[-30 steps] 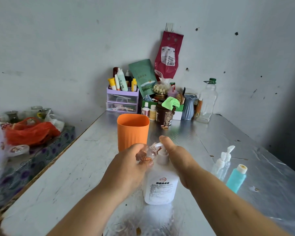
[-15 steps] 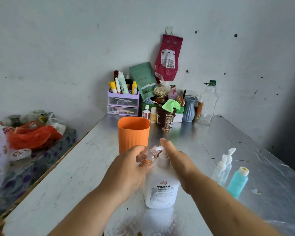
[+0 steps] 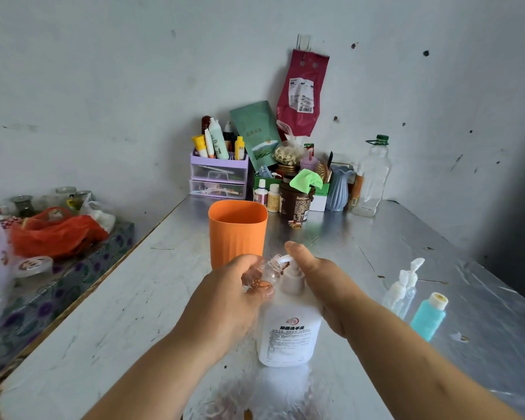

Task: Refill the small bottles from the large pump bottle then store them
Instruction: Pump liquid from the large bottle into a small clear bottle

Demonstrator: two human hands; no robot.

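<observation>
1. Left grip [image 3: 225, 298] is closed round a tilted small bottle [image 3: 265, 275], its mouth at the pump bottle [image 3: 290, 331] spout.
2. Right grip [image 3: 328, 283] lays a straight thumb [image 3: 294, 251] on the pump top; its fingers are hidden, so I cannot tell its state.
3. The pump bottle stands on the desk [image 3: 134, 298], before an orange cup [image 3: 237, 234].
4. A clear bottle [image 3: 402, 291] and a teal bottle [image 3: 428, 316] stand to the right.

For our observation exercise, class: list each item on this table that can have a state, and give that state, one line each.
Small clear bottle: uncapped, gripped by the left hand, mouth at the spout of the large pump bottle.
Large pump bottle: upright on the table, right hand resting on its top.
Orange cup: upright, open-topped.
Teal bottle: standing, capped.
Green-capped bottle: standing, closed, looks nearly empty.
</observation>
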